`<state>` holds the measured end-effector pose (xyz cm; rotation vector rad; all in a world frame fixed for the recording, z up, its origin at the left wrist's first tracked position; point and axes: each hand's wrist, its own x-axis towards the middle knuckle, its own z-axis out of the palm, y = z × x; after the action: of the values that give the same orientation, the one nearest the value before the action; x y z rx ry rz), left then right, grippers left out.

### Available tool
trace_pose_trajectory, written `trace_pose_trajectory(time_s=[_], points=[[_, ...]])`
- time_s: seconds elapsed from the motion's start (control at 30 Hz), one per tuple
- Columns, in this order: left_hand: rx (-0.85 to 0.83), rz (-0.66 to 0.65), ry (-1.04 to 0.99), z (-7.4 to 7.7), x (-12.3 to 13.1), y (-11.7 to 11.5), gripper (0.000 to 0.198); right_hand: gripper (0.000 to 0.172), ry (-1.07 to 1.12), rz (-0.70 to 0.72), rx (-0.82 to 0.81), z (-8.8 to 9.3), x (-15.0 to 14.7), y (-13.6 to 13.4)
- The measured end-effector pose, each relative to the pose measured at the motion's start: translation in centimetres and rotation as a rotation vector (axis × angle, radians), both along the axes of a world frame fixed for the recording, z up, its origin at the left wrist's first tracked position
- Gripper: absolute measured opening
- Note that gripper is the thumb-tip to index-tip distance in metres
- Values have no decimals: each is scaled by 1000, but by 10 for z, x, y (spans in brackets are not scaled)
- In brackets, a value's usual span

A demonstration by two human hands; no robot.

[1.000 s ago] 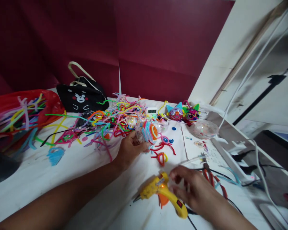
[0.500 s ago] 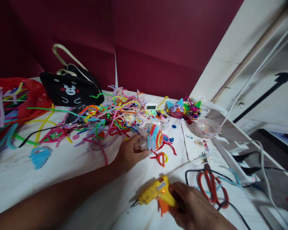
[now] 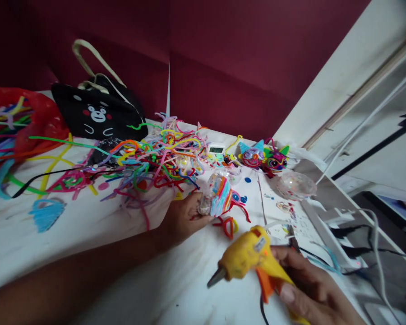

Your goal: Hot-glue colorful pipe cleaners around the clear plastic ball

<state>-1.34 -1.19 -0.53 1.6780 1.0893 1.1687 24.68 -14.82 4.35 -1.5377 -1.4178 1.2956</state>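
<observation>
1. While the left hand is holding a striped craft piece over the worktop's middle, its fingers are gripping the clear side.
2. Right hand: fingers are wrapping a yellow glue gun's handle, nearer the front edge.
3. Pipe cleaners: lying tangled toward the back edge.
4. Two eared figures: sitting near the back right corner.

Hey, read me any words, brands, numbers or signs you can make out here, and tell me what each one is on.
None can be read for certain.
Glue gun: white label, too blurred to read.
White digital display: dark marks, too small to read.
Black bag: cartoon face printed, no readable words.
</observation>
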Motion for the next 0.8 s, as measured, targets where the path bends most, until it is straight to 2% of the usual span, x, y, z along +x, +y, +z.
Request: trace_pose_trajectory(time_s=[0.17, 0.33, 0.57, 0.7, 0.8], points=[[49, 18, -54, -2, 1, 0, 25, 41, 50, -270, 168, -10, 4, 4], [141, 61, -12, -14, -2, 3, 31, 38, 28, -448, 315, -22, -7, 3], [200, 21, 0, -14, -3, -1, 24, 41, -182, -494, 488, -36, -2, 1], [270, 16, 28, -14, -2, -6, 26, 40, -245, -552, 473, -39, -3, -1], [251, 22, 14, -15, -2, -8, 28, 42, -226, -578, 452, -40, -8, -2]])
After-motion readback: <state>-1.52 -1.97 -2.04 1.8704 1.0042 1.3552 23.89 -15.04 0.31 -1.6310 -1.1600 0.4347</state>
